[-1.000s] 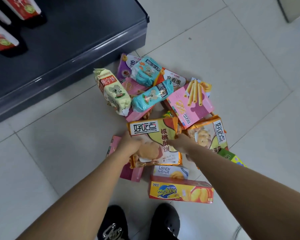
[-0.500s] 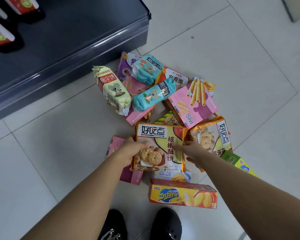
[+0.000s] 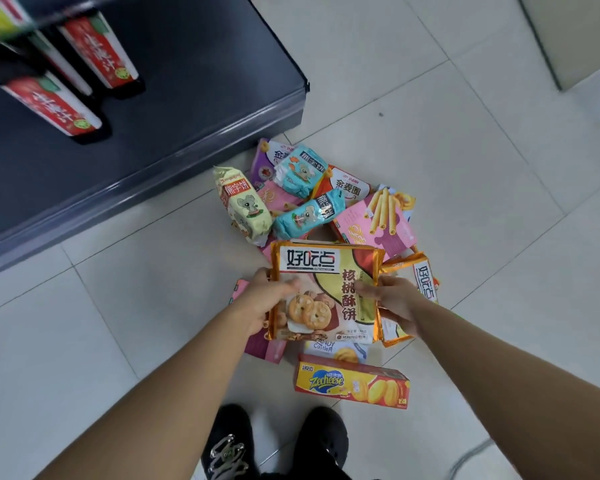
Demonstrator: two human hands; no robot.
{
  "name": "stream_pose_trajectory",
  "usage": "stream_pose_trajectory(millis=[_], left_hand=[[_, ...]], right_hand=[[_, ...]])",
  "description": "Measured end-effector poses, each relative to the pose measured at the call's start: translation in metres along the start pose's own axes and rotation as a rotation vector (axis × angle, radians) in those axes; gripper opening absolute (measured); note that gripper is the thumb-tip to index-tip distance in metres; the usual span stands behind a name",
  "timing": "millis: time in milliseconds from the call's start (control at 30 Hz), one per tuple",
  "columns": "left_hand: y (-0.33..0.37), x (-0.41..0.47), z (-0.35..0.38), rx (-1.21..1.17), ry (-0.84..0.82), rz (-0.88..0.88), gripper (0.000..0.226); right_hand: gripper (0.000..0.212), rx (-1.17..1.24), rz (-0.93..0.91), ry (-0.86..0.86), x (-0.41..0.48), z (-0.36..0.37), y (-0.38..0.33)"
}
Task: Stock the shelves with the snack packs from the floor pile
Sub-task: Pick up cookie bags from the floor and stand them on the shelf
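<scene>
A gold-edged walnut cookie pack is held above the floor pile by both hands. My left hand grips its left edge with the thumb on the front. My right hand grips its right edge. Beneath and behind lie more snack packs: a cream bear biscuit bag, two teal bags, a pink wafer-roll box, a second gold pack and a yellow Zecheese box. The dark bottom shelf lies at the upper left.
Red and white packs stand on the shelf's left part. The shelf's front lip runs diagonally just left of the pile. My black shoes stand at the bottom centre. A beige unit's corner is at the top right.
Both hands have lifted the walnut cookie pack off the pile and toward me. The view has tilted up, showing more of the shelf.
</scene>
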State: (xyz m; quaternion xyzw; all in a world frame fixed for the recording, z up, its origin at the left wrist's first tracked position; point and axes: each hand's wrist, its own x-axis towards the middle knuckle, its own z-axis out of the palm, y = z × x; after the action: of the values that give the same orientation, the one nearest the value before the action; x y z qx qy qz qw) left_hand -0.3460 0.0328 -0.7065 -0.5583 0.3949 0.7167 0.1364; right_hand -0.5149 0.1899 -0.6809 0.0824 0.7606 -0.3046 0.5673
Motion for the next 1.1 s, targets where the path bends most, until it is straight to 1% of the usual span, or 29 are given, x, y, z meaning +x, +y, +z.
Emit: stream_pose_trajectory(millis=[67, 133, 200, 267, 333, 367, 400, 467, 500, 567, 600, 633, 667, 733, 767, 800, 933, 1033, 1100], left_hand=[[0.015, -0.023, -0.001, -0.039, -0.016, -0.007, 0.052], [0.028, -0.042, -0.003, -0.117, -0.006, -0.02, 0.058], [0.034, -0.054, -0.005, -0.191, 0.057, -0.039, 0.061], [0.039, -0.066, -0.005, -0.189, 0.103, -0.06, 0.052], [0.042, -0.081, -0.005, -0.163, 0.093, -0.077, 0.032], [0.044, -0.088, -0.005, -0.161, 0.071, -0.089, 0.025], [0.048, -0.096, -0.004, -0.179, 0.047, -0.094, 0.023], [0.06, -0.115, -0.005, -0.251, -0.026, -0.065, 0.024], [0.066, -0.123, -0.005, -0.284, -0.054, -0.035, 0.025], [0.079, -0.137, -0.007, -0.309, -0.039, 0.036, 0.027], [0.087, -0.147, -0.007, -0.322, -0.01, 0.078, 0.027], [0.096, -0.158, -0.009, -0.334, 0.025, 0.12, 0.027], [0.106, -0.169, -0.011, -0.351, 0.061, 0.154, 0.026], [0.128, -0.196, -0.019, -0.394, 0.128, 0.205, 0.028], [0.14, -0.212, -0.025, -0.429, 0.153, 0.229, 0.029], [0.151, -0.227, -0.031, -0.469, 0.174, 0.255, 0.029], [0.193, -0.29, -0.056, -0.571, 0.23, 0.359, 0.03], [0.218, -0.339, -0.07, -0.543, 0.32, 0.444, 0.03], [0.231, -0.369, -0.08, -0.461, 0.403, 0.504, 0.033]], right_hand=[[0.053, 0.009, -0.038, -0.017, -0.019, -0.005, -0.013], [0.047, 0.007, -0.074, -0.032, -0.035, -0.008, -0.023], [0.039, 0.012, -0.116, -0.047, -0.049, -0.01, -0.03], [0.037, 0.024, -0.14, -0.049, -0.064, -0.013, -0.037], [0.04, 0.049, -0.143, -0.054, -0.076, -0.019, -0.043], [0.045, 0.062, -0.144, -0.076, -0.081, -0.021, -0.045], [0.056, 0.077, -0.144, -0.106, -0.089, -0.023, -0.049], [0.085, 0.088, -0.14, -0.161, -0.106, -0.024, -0.061], [0.092, 0.097, -0.152, -0.183, -0.111, -0.027, -0.067], [0.106, 0.12, -0.188, -0.202, -0.126, -0.031, -0.082], [0.116, 0.119, -0.196, -0.207, -0.134, -0.034, -0.092], [0.121, 0.114, -0.203, -0.224, -0.146, -0.035, -0.104], [0.113, 0.12, -0.213, -0.249, -0.161, -0.036, -0.118], [0.074, 0.132, -0.255, -0.288, -0.195, -0.039, -0.145], [0.06, 0.13, -0.269, -0.284, -0.212, -0.04, -0.157], [0.054, 0.135, -0.289, -0.28, -0.226, -0.041, -0.168], [0.053, 0.174, -0.391, -0.27, -0.285, -0.039, -0.213], [0.042, 0.174, -0.449, -0.286, -0.33, -0.037, -0.251], [0.039, 0.154, -0.488, -0.323, -0.36, -0.037, -0.276]])
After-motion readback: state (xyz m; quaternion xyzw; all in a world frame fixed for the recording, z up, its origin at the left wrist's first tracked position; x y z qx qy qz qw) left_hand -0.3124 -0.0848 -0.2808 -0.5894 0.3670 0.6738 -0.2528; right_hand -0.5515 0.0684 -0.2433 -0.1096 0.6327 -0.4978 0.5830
